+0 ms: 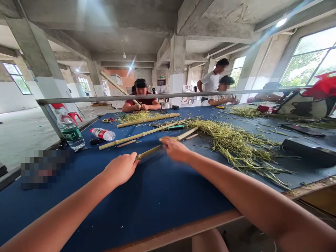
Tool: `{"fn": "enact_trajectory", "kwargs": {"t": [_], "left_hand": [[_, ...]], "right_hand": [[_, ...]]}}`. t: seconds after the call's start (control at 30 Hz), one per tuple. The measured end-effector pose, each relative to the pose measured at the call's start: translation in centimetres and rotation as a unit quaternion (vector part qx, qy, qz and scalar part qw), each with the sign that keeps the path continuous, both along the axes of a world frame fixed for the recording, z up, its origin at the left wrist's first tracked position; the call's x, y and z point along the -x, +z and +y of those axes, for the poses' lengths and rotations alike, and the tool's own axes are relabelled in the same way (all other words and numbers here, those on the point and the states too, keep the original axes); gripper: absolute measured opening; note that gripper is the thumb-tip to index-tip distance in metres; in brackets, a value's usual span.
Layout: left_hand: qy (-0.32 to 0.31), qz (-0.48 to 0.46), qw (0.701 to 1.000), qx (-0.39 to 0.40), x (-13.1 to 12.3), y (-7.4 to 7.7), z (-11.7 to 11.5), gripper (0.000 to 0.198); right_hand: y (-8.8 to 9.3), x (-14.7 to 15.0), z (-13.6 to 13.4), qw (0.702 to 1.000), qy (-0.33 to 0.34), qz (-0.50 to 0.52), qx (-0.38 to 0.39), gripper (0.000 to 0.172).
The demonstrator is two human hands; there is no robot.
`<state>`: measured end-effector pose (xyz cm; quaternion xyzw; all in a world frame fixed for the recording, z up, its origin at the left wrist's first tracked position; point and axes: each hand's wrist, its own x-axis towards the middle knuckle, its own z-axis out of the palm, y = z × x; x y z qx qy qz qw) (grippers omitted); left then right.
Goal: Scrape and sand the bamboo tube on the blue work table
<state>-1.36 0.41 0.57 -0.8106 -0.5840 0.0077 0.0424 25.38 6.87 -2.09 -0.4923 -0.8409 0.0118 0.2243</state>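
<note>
A bamboo pole (150, 152) lies slantwise in front of me above the blue table (136, 206), its far end pointing toward the shavings. My left hand (121, 168) is closed around its near end. Farther up the pole, my right hand (174, 148) wraps over it, slightly blurred; whether a small tool is also in those fingers is hidden. Beyond the hands lie a longer bamboo pole (143, 134) and another one (148, 120). A green-handled tool (175, 127) and a short thin stick (192, 137) are near the far end of the held pole.
A heap of green-yellow shavings (225, 138) spreads to the right, before a dark box (309, 150). Left stand a large water bottle (70, 131), a lying bottle (102, 134) and scissors (108, 120). A metal rail (183, 94) crosses above the table; several people sit or stand beyond.
</note>
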Motion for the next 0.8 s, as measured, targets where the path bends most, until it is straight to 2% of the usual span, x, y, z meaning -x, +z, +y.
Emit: {"fn": "enact_trajectory", "kwargs": {"t": [0.1,0.17,0.2,0.27,0.33,0.4,0.5,0.57,0.63,0.73,0.8], "left_hand": [[-0.018,-0.006,1.000,0.016,0.2,-0.5,0.3,0.031],[-0.019,-0.021,0.999,0.024,0.1,-0.6,0.3,0.031],[-0.010,-0.028,0.999,0.026,0.0,-0.6,0.3,0.032],[0.014,-0.026,0.999,0.030,-0.2,-0.4,0.0,0.034],[0.014,-0.003,1.000,0.021,-0.5,-0.1,-0.2,0.031],[0.003,0.012,1.000,0.008,-0.8,0.1,-0.4,0.031],[0.005,0.019,1.000,0.005,-1.0,0.1,-0.5,0.036],[0.011,0.013,1.000,0.008,-0.9,0.0,-0.5,0.036],[0.009,0.004,1.000,0.011,-0.7,-0.1,-0.4,0.033],[-0.006,-0.001,1.000,0.011,-0.6,-0.3,-0.3,0.034],[-0.009,-0.002,1.000,0.005,-0.6,-0.4,-0.2,0.034]], "right_hand": [[-0.8,4.5,-2.9,0.981,0.193,0.002,-0.006,0.052],[-1.0,5.6,-3.6,0.969,0.248,0.003,-0.002,0.055],[-1.0,5.4,-3.4,0.970,0.242,0.005,-0.001,0.055],[-0.9,3.5,-1.8,0.984,0.176,0.003,0.000,0.054],[-0.7,0.4,0.6,0.998,0.060,-0.004,0.002,0.052],[-0.6,-2.5,2.8,0.999,-0.045,-0.019,0.016,0.051],[-0.8,-4.0,4.0,0.994,-0.106,-0.024,0.021,0.050],[-1.1,-2.7,3.1,0.997,-0.069,-0.021,0.019,0.051],[-1.3,-0.3,1.2,1.000,0.020,-0.019,0.010,0.052],[-1.3,2.8,-1.2,0.987,0.159,-0.010,0.002,0.053],[-1.1,3.0,-1.2,0.983,0.181,-0.002,0.003,0.053]]}}
